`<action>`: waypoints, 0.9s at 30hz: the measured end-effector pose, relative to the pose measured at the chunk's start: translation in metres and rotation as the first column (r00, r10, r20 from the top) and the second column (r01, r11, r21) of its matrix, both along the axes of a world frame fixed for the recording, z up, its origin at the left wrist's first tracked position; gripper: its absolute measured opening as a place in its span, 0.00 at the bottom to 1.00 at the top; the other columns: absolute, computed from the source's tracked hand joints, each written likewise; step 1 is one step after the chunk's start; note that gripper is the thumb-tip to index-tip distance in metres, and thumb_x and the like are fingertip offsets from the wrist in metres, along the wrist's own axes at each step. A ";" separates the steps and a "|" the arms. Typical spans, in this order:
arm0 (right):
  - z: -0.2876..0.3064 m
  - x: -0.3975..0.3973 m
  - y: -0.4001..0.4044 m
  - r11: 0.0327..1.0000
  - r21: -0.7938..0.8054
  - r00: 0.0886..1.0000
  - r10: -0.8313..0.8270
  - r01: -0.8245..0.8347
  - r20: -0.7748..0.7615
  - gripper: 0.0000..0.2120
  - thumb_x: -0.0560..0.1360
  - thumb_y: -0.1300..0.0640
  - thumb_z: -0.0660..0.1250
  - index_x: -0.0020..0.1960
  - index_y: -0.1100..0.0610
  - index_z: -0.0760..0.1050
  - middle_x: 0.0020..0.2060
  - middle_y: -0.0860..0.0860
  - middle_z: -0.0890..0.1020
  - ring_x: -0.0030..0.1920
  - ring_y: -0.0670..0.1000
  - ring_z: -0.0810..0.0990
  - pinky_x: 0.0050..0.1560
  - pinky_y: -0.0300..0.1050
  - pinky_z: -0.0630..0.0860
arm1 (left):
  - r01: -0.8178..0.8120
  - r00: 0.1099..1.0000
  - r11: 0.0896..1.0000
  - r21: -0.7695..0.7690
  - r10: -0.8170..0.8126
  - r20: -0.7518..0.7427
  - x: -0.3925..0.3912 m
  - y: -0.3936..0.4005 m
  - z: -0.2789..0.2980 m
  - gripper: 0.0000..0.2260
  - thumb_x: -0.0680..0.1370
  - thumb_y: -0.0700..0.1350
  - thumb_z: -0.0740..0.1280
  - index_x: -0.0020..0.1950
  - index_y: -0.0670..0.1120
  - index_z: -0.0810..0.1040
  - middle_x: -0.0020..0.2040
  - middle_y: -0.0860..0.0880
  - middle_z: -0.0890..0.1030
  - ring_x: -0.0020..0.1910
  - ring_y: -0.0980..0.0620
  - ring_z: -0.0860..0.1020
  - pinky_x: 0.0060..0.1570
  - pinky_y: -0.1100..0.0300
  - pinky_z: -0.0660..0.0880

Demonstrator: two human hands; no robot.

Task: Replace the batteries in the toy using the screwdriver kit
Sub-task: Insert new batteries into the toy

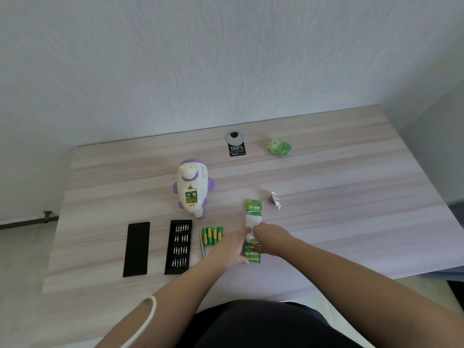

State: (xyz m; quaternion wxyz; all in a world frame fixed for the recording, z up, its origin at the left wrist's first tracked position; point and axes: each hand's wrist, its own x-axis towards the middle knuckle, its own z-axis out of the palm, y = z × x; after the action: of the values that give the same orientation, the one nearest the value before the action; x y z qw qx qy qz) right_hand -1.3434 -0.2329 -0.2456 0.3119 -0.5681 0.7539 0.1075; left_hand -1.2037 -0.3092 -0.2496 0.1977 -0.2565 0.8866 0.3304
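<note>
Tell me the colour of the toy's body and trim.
The toy is white with purple trim, seen in the head view.

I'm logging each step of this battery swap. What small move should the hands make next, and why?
Probably pull the battery pack open and draw a cell out. Both the left hand and right hand hold it, the toy lies with its compartment uncovered, and four loose batteries lie beside the bit case.
</note>
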 end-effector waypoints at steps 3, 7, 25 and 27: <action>-0.003 0.003 0.007 0.998 -0.061 1.000 0.023 -0.024 -0.014 0.20 0.76 0.52 0.64 0.64 0.60 0.68 0.57 0.57 0.76 0.55 0.58 0.78 0.49 0.50 0.74 | 0.002 1.000 1.000 0.006 -0.002 0.000 -0.001 0.001 0.000 0.38 0.70 0.46 0.77 0.74 0.48 0.59 0.68 0.45 0.74 0.65 0.45 0.75 0.64 0.54 0.70; -0.008 0.013 0.008 0.995 -0.052 0.996 -0.088 0.089 0.007 0.20 0.75 0.54 0.64 0.64 0.61 0.68 0.57 0.57 0.75 0.55 0.58 0.78 0.49 0.50 0.74 | 0.001 1.000 1.000 0.007 -0.001 -0.001 -0.002 0.000 0.000 0.38 0.70 0.46 0.77 0.74 0.48 0.59 0.68 0.45 0.74 0.65 0.45 0.75 0.64 0.54 0.70; -0.020 0.024 0.029 0.820 -0.079 0.808 -0.534 0.566 0.251 0.16 0.75 0.51 0.67 0.59 0.57 0.70 0.55 0.54 0.75 0.54 0.55 0.76 0.52 0.46 0.72 | -0.041 0.999 0.995 0.086 0.040 0.011 -0.003 -0.004 -0.010 0.40 0.68 0.45 0.78 0.75 0.47 0.59 0.69 0.44 0.72 0.65 0.45 0.73 0.62 0.56 0.68; -0.018 0.020 0.031 0.788 -0.062 0.758 -0.564 0.613 0.328 0.14 0.74 0.54 0.67 0.58 0.55 0.72 0.52 0.52 0.76 0.50 0.52 0.76 0.51 0.44 0.73 | -0.043 0.999 0.995 0.085 0.043 0.006 -0.002 -0.005 -0.010 0.41 0.68 0.45 0.78 0.75 0.47 0.59 0.69 0.44 0.72 0.65 0.45 0.73 0.62 0.55 0.68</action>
State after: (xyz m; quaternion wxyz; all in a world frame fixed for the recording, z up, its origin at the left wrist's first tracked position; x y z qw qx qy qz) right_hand -1.3234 -0.2017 -0.2636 0.3895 -0.3348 0.8458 -0.1442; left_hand -1.2057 -0.3142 -0.2599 0.2033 -0.2675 0.8655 0.3716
